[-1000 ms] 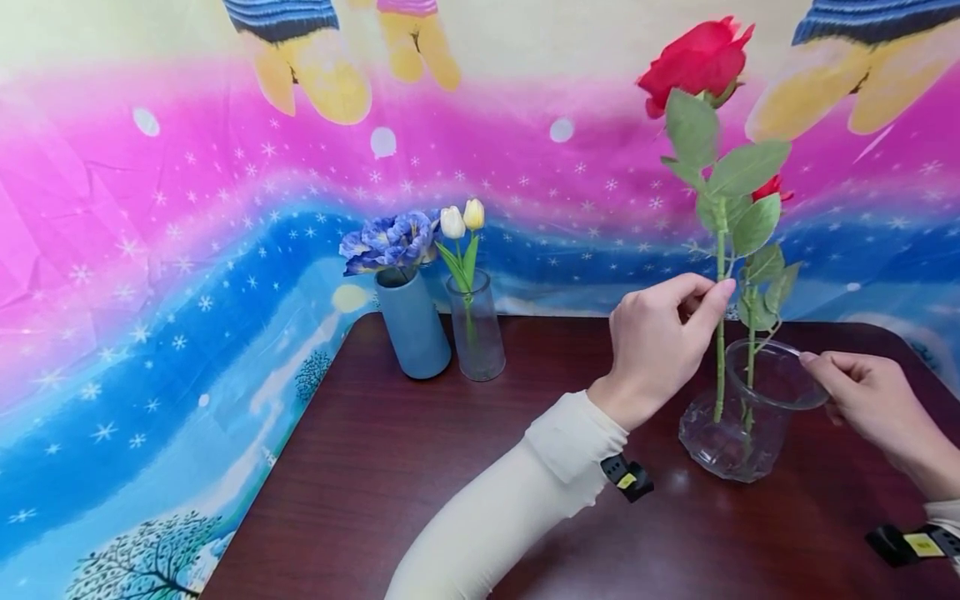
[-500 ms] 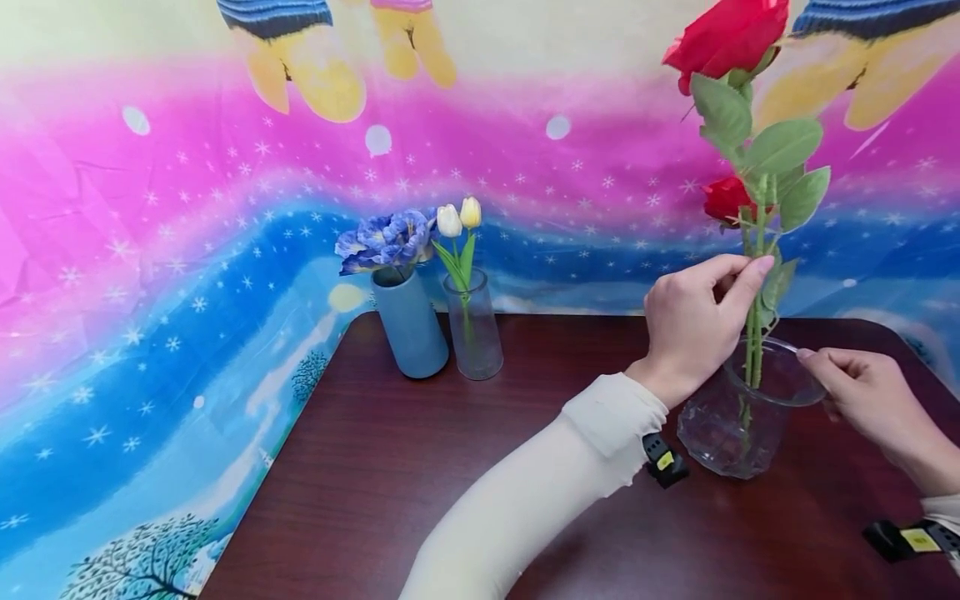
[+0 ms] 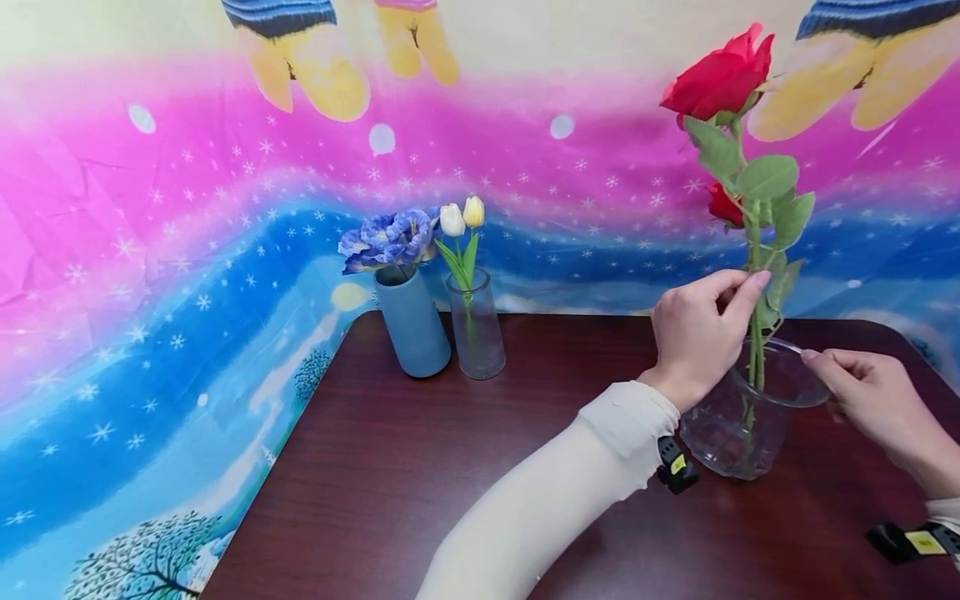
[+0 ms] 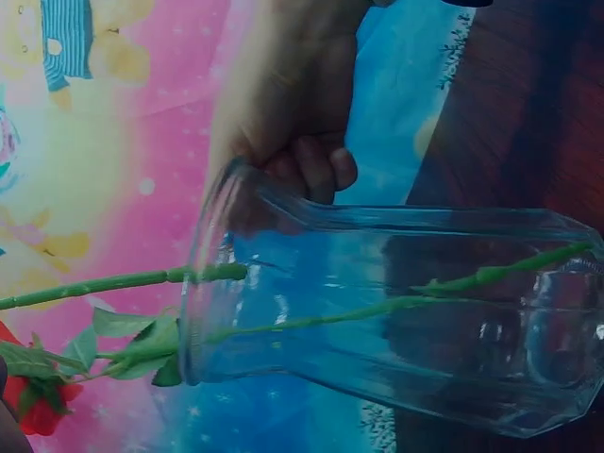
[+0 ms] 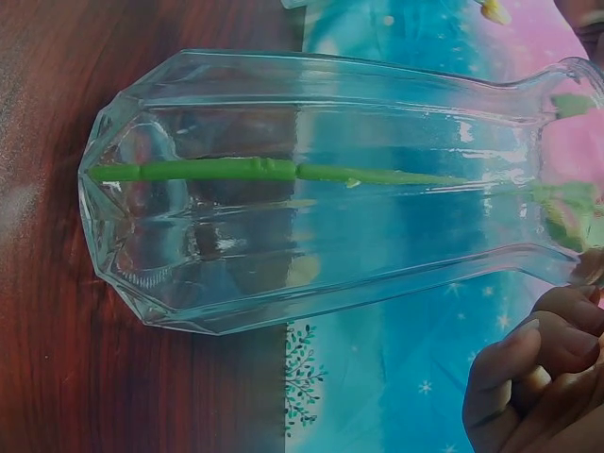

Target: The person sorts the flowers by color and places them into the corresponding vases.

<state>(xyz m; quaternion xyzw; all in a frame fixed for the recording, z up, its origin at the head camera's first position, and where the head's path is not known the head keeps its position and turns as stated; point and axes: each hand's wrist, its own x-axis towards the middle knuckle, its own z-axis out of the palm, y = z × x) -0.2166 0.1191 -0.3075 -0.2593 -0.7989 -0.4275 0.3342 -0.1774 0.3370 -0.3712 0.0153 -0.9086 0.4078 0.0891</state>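
Observation:
My left hand [image 3: 693, 342] pinches the green stem of a large red rose [image 3: 722, 77], holding it upright over a clear glass vase [image 3: 738, 442]. In the left wrist view, this stem's cut end [image 4: 231, 272] shows just inside the vase mouth. A second red rose [image 3: 724, 206] stands in the vase, its stem [image 5: 217, 170] reaching down to the base. With thumb and fingers, my right hand [image 3: 873, 400] grips the vase rim on the right side. Curled fingers of that hand [image 5: 543, 368] show below the rim in the right wrist view.
At the back of the dark wooden table [image 3: 360, 467] stand a blue vase [image 3: 416, 333] with blue-purple flowers [image 3: 390, 237] and a narrow clear vase [image 3: 487, 342] with white and yellow tulips [image 3: 452, 221]. A colourful printed cloth [image 3: 225, 275] hangs behind.
My left hand has carried the large rose to the right over the vase mouth, rising and then lowering a little. The right hand stays on the rim.

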